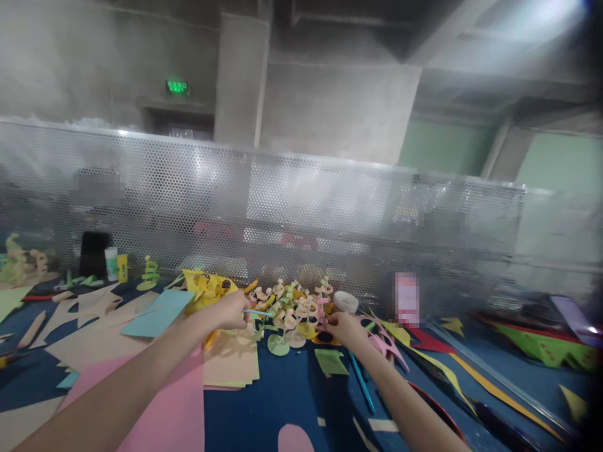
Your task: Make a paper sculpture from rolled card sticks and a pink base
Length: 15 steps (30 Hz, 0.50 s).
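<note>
So the whole back is taken up by a perforated metal screen [301, 207], and under it a dark blue table [282, 402] is spread out, pretty much buried in cut paper. On its left part a big pink sheet [179, 402] is laid flat, partly covered by the left forearm. A stack of tan sheets [230, 367] is overlapped onto its far right corner, and a light blue sheet [157, 314] is laid further back. Long yellow and red offcuts [447, 370] are scattered over the right side.

In the middle, close to the screen, a pile of little paper figures [292, 307] is bunched together on round bases, with one green base [277, 345] at the near edge. Both arms are stretched out to that pile. The left hand [233, 311] is placed at the pile's left edge and is curled tight around a thin blue stick [258, 312], which is pointed sideways into the figures. The right hand [343, 326] is set against the pile's right edge, with the figures touched by its fingertips. Whether anything is actually pinched there can't be told, it's too blurry.

A pink cutout [386, 342] is laid just beside that hand, and a blue pen [362, 383] is left on the table next to the right forearm. Way off to the left, a glue stick [111, 263] is stood upright by the screen
</note>
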Available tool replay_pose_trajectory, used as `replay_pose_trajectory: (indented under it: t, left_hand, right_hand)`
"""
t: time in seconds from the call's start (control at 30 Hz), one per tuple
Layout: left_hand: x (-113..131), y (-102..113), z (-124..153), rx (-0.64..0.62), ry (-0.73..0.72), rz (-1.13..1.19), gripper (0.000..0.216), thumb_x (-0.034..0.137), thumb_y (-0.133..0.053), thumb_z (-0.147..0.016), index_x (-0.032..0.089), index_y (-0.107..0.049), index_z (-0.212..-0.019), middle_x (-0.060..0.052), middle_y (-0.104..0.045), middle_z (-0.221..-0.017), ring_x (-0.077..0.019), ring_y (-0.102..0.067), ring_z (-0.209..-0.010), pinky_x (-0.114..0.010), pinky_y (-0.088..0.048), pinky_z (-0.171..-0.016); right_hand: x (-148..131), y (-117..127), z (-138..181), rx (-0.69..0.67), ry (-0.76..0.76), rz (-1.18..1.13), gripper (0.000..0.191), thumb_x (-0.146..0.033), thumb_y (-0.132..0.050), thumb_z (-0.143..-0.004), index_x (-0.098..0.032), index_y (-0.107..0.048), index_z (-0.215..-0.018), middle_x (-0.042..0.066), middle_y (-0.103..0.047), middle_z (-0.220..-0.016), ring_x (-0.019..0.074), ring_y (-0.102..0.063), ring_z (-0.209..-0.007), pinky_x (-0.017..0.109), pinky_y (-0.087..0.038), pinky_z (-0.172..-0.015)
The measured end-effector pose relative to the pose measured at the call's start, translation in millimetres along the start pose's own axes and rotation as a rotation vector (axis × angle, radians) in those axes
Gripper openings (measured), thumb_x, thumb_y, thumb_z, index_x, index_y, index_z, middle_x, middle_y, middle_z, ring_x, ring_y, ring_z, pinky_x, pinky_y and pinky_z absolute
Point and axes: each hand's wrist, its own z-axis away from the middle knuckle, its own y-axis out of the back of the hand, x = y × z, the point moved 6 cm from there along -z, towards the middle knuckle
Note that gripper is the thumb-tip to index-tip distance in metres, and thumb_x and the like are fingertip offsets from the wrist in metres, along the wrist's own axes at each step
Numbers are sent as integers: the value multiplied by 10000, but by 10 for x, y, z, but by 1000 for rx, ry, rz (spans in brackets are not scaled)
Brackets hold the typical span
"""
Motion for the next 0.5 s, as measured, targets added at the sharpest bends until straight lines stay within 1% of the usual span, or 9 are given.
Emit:
replay_pose_trajectory:
  t: [0.1,0.17,0.27,0.37,0.43,0.5]
  left_hand:
    - [-15,86,8,41,6,18,182,107,-521,-571,184,-668,-646,-9,-575,-600,-173,-536,-598,-233,-336,-505]
    - [-18,142,16,66,13,26,183,122,-517,-574,189,-669,-652,-16,-588,-620,-173,-537,-597,-228,-333,-497]
    - [-26,217,10,105,19,33,178,128,-514,-579,191,-666,-648,-19,-599,-643,-168,-545,-608,-216,-332,-492]
    - [-46,262,-19,151,-3,29,176,144,-507,-609,193,-665,-669,-12,-604,-664,-163,-554,-642,-209,-346,-526]
    - [-64,270,-34,177,-24,19,182,152,-504,-628,195,-666,-699,-8,-609,-691,-158,-558,-663,-207,-355,-552]
    - [-79,278,-35,203,-43,-2,193,146,-497,-648,195,-666,-725,-9,-610,-714,-157,-559,-685,-208,-362,-575]
  right_hand:
    - [0,-4,14,33,-3,-5,239,-306,-487,-853,-157,-533,-1036,53,-565,-1038,167,-570,-856,361,-476,-733]
    - [-23,1,33,62,-9,1,238,-331,-501,-840,-152,-556,-988,46,-584,-992,168,-570,-848,358,-467,-726]
    - [-89,23,74,133,-21,27,202,-346,-548,-786,-178,-615,-874,48,-627,-905,211,-556,-913,348,-427,-728]
    - [-163,39,112,198,-26,56,170,-304,-508,-793,-204,-639,-837,64,-650,-864,241,-529,-984,363,-376,-770]
    - [-188,37,122,199,-27,68,186,-303,-489,-811,-188,-630,-856,61,-645,-868,230,-531,-972,386,-367,-794]
    - [-183,38,119,170,-24,73,216,-342,-503,-814,-166,-615,-868,49,-634,-882,207,-550,-919,392,-386,-790]
